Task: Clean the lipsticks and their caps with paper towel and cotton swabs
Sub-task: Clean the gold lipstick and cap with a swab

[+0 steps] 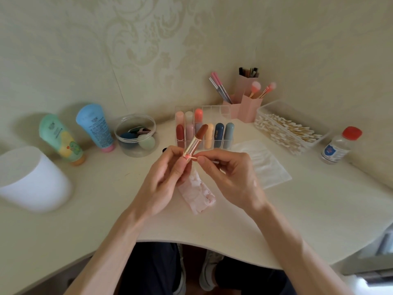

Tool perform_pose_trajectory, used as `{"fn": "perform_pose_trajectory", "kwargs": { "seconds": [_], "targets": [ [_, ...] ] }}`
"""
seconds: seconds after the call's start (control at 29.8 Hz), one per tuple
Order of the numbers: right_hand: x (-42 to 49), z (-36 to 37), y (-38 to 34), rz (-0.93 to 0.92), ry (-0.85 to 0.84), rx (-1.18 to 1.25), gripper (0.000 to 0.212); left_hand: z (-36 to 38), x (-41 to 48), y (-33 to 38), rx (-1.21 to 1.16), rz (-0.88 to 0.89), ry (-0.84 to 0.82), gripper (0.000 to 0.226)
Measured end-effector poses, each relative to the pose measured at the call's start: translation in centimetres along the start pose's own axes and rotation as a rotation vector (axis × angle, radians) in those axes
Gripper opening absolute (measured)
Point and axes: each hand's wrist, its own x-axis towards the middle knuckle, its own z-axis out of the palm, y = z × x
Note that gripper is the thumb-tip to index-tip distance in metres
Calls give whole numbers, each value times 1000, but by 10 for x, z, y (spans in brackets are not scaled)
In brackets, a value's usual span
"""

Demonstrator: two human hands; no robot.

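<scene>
My left hand (168, 173) grips the uncapped lipstick (196, 139) above the counter (106, 209), tip tilted up. My right hand (229, 173) pinches a cotton swab (194, 159) against the tube's lower rim. I'd turn the tube slowly, press lightly and keep off the colour.

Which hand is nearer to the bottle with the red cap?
Right. The right hand, pinching a cotton swab, is left of the bottle; the left hand, holding the lipstick, lies farther left.
</scene>
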Motion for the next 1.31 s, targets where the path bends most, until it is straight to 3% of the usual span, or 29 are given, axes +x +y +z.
{"fn": "perform_pose_trajectory", "kwargs": {
  "seconds": [0.2,0.3,0.4,0.54,0.94,1.04,1.11,1.21,1.31],
  "targets": [
    [-1,1,0,2,-7,1,13,-1,0,3,57,0,-2,33],
    [-1,1,0,-3,6,-5,12,1,0,1,-29,-55,-10,19],
    [-1,0,1,-5,3,-6,12,1,1,-1,-66,-81,10,23],
    [-1,-2,4,-14,9,-16,12,1,0,1,-29,-39,5,13],
    [0,-10,9,33,63,-122,10,0,0,-1,8,-54,18,29],
    [3,-24,13,37,141,-246,9,1,0,-1,0,-43,19,29],
    [5,-41,22,76,217,-472,8,1,0,0,-1,-19,18,26],
    [3,-66,34,210,312,-791,12,2,1,4,-37,-35,14,18],
    [2,-77,33,333,315,-899,14,5,2,9,-116,-70,-9,20]
  ]
}}
